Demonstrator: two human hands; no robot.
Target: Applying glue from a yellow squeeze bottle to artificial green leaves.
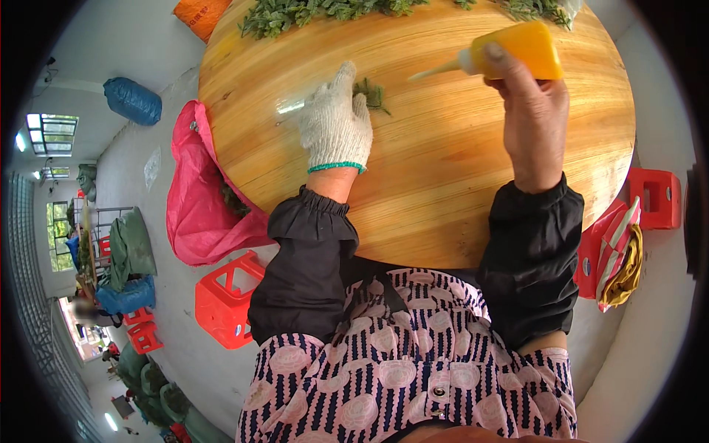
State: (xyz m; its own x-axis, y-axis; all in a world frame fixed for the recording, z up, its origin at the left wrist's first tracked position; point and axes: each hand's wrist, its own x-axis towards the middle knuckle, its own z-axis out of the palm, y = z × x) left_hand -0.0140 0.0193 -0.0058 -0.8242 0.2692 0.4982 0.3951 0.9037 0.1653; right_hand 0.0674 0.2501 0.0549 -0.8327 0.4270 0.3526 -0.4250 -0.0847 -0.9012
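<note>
While the person is leaning over the round table (443,192), both hands are working near its far half.

Left hand: the gloved left hand (336,122) is lying palm-down on the wood, fingers fairly flat and close together, pressing on a green sprig (373,94) that is sticking out from under its fingertips. It is pinning rather than gripping, likely so the sprig is staying put under the nozzle.

Right hand: the bare right hand (528,103) is wrapping closed around a yellow bottle (521,50), thumb lying over its near side, apparently ready to squeeze.

Bottle place: it is hovering above the table, right of the glove, not touching the wood.

Bottle axis: its long axis is running nearly level, left to right, dipping slightly toward the left.

Nozzle: the pale tapered nozzle (436,70) is pointing left and a little down at the sprig, its tip stopping just short of it.

Greens: a pile of greens (310,13) is lying along the far edge, within reach of both hands.

Floor: a pink bag (196,214) is slumping against the table's left side, with a red stool (221,299) standing near it.
</note>
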